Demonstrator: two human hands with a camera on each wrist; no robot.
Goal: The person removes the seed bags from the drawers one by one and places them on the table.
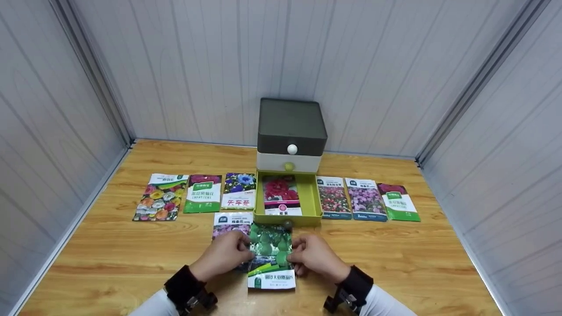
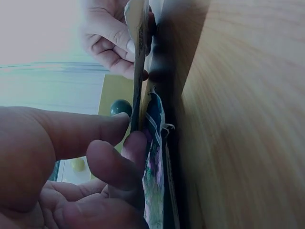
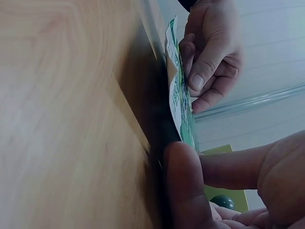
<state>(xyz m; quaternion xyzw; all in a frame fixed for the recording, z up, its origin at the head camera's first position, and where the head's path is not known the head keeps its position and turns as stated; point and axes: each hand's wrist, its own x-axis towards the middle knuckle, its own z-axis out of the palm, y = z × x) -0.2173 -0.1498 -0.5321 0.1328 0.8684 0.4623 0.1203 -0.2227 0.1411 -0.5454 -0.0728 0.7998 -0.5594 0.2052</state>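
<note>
A green seed packet (image 1: 270,259) with a white lower band is held between both hands, just in front of the open drawer. My left hand (image 1: 226,255) pinches its left edge between thumb and fingers. On the opposite edge, my right hand (image 1: 318,256) pinches it the same way. The left wrist view shows the packet (image 2: 138,57) edge-on, raised slightly off the table. Partly under the left hand lies a purple-flower packet (image 1: 231,220). The yellow-green drawer (image 1: 311,210) stands pulled out, with a red-flower packet (image 1: 281,195) lying inside it.
Behind the drawer rises a small cabinet (image 1: 292,120) with a dark top and a white middle drawer (image 1: 272,161). Several seed packets lie in a row on either side, including a mixed-flower packet (image 1: 161,197) at far left and a green-white packet (image 1: 398,202) at far right.
</note>
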